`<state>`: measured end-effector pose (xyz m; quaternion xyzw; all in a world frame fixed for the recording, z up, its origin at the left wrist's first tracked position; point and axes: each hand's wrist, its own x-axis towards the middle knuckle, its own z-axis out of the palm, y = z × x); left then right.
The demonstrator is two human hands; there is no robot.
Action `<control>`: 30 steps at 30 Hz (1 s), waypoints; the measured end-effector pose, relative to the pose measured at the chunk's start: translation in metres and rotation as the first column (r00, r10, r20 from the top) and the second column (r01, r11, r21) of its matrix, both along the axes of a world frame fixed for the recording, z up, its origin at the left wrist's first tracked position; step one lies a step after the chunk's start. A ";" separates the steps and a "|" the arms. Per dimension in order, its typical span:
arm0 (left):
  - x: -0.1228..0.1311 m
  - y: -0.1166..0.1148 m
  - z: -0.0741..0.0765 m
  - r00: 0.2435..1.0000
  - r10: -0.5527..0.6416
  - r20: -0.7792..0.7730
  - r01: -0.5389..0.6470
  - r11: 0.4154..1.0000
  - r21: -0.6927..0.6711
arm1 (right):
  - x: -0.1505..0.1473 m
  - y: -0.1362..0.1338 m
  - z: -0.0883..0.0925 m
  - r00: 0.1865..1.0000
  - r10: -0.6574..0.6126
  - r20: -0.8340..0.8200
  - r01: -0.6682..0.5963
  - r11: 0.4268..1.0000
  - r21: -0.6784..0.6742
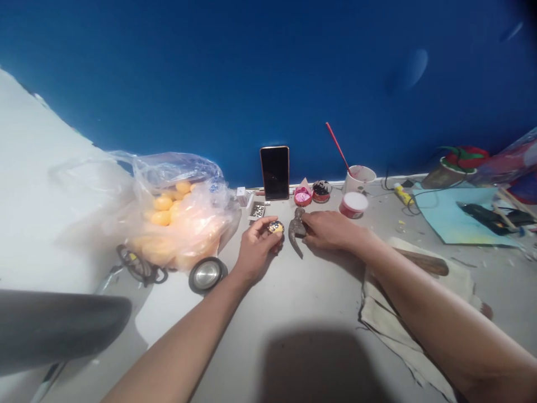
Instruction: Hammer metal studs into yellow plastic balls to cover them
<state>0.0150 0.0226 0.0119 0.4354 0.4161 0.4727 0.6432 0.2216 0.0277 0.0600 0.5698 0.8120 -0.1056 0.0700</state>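
Between the thumb and fingers of my left hand (pixel 257 246) is a small round yellow ball (pixel 276 227) dotted with dark and shiny spots. Just to its right, my right hand (pixel 329 229) is closed on a claw hammer (pixel 297 229), close to the metal head, whose curved claw points toward me. A wooden handle (pixel 423 262) shows past my right forearm over a cloth; the forearm hides how it joins the head. Beyond my left hand sits a small open box of shiny tacks (pixel 258 211). The ball and the hammer head are apart.
A clear plastic bag of yellow balls (pixel 184 212) and a round metal lid (pixel 206 274) lie left. A phone (pixel 274 173) leans on the blue wall. Paint pots (pixel 302 196), a lidded tub (pixel 353 205) and a white cup (pixel 359 178) stand behind my right hand. Folded cloth (pixel 386 313) lies right.
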 end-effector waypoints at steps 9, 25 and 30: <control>-0.001 0.001 0.001 1.000 -0.015 -0.020 0.015 1.000 0.004 | 0.000 0.000 0.002 1.000 -0.020 0.013 0.020 0.999 -0.036; -0.002 0.001 -0.003 0.998 -0.034 -0.046 0.035 0.999 0.031 | 0.000 0.001 0.001 1.000 -0.011 0.007 0.012 0.999 -0.033; -0.001 0.000 0.003 0.998 -0.032 -0.056 0.033 0.999 0.021 | -0.001 0.000 0.001 1.000 -0.018 0.005 0.018 1.000 -0.026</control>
